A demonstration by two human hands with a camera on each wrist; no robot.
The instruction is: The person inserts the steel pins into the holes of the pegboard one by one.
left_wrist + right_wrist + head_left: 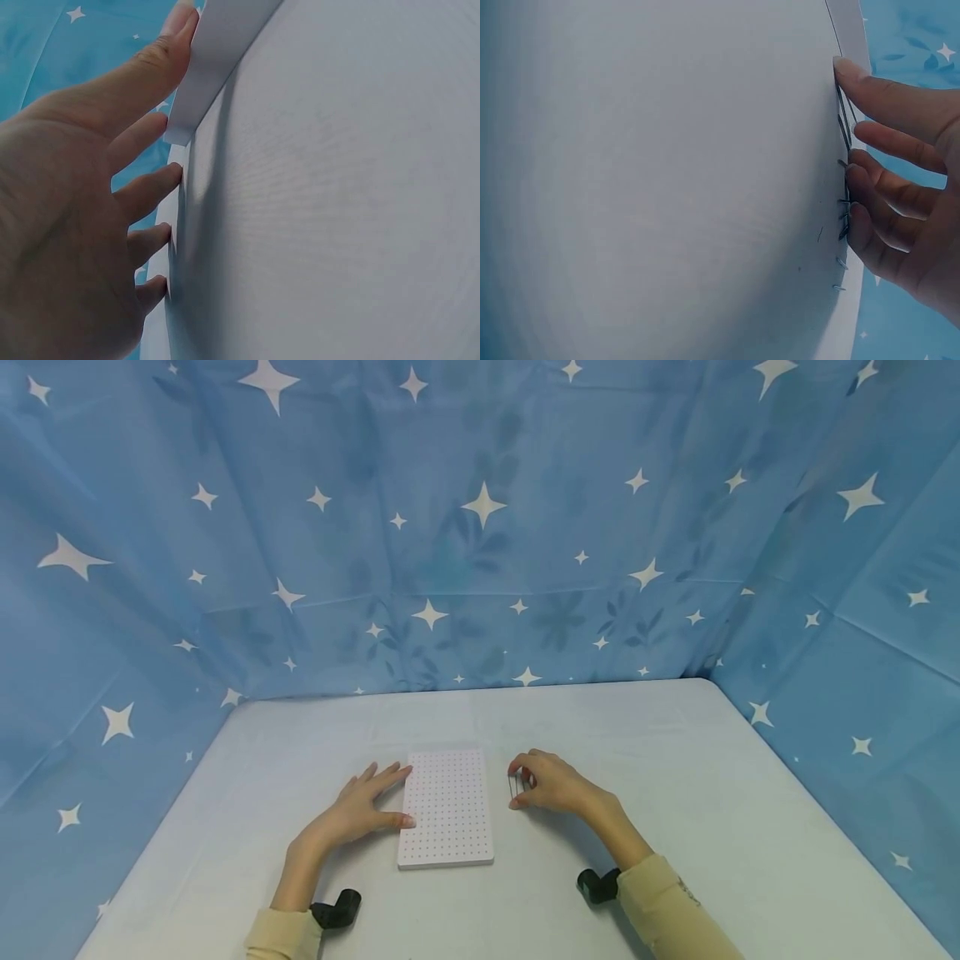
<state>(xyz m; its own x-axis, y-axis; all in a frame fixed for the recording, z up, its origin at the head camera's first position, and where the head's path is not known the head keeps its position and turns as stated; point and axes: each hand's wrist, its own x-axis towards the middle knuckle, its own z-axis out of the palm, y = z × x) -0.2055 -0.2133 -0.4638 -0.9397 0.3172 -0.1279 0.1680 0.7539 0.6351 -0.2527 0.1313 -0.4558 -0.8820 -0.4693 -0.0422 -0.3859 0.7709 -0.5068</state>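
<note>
A white pegboard [447, 810] with rows of small holes lies flat on the table. At its left side, my left hand [358, 810] spreads its fingers. Its thumb [161, 64] touches the board's edge [214, 60], and its other fingertips are low by the tabletop. Right of the board, my right hand [557, 783] curls its thumb and fingers around several thin metal hooks [516, 785]. In the right wrist view, hooks [844, 124] run between the thumb and the fingertips, close against the table. The fingers partly hide them.
The white tabletop [637, 735] reaches back to a blue curtain [480, 568] with white stars. Black wrist devices [339, 910] sit at both sleeves. More small hook ends [840, 287] show on the table below the right fingertips.
</note>
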